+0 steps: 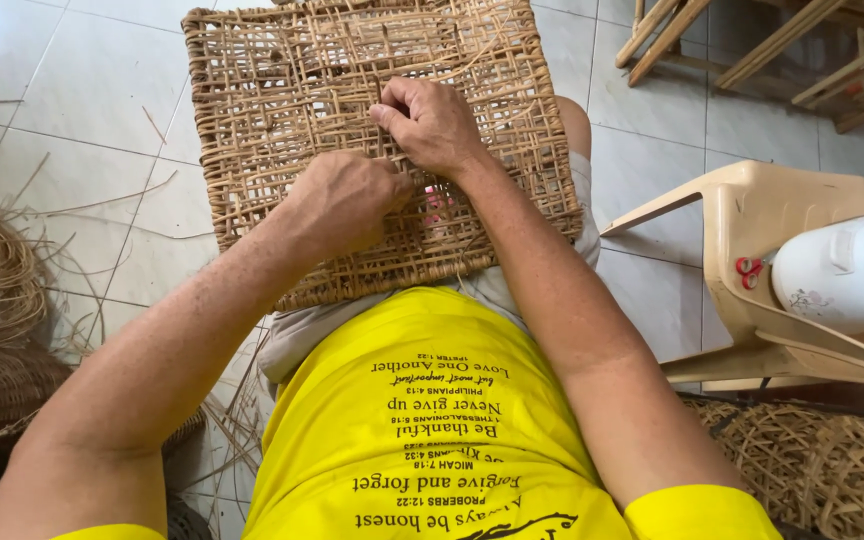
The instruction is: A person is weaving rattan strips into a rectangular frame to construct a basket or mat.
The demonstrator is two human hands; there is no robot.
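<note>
Both hands (392, 160) on woven rattan panel (282, 90)

Both bare forearms reach forward from yellow sleeves and converge over the woven panel (372, 130) on the lap. The left hand (344, 200) is curled, knuckles up, fingertips pressed into the panel's middle. The right hand (434, 122), just beyond it, pinches with thumb and bent fingers.
</note>
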